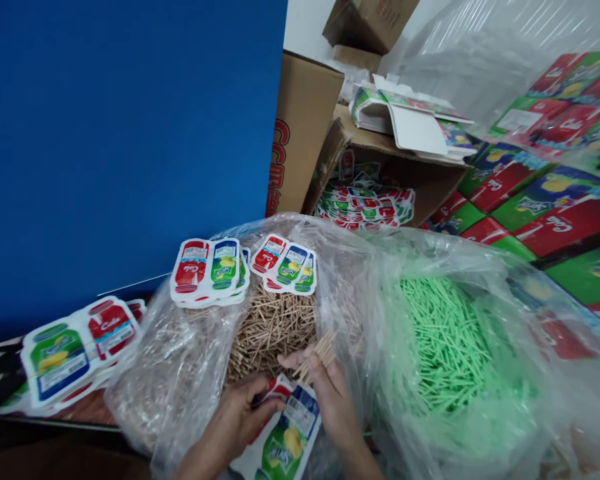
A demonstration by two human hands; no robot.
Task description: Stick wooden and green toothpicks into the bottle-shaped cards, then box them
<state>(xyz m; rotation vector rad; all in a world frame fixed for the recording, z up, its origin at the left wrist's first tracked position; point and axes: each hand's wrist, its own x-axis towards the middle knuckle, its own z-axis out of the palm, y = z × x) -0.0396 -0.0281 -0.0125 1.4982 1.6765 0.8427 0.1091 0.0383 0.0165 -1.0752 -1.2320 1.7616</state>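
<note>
My left hand [247, 407] grips the top of a can-shaped packet [285, 443] printed in green, blue and red. My right hand [325, 387] holds a small bundle of brown sticks [320, 355] between thumb and fingers, right beside the packet's upper edge. Both hands are low in the view, in front of a clear plastic bag full of loose brown sticks [275, 327]. On that bag rest two small stacks of cola and lemon packets, a left stack [207, 270] and a right stack [286, 263].
Green sticks [447, 343] fill another plastic bag at the right. More packets [80, 353] lie at the far left beside a blue panel [125, 133]. Behind stands an open cardboard box [430, 180] with many packets inside. Printed cartons [555, 207] are stacked at the right.
</note>
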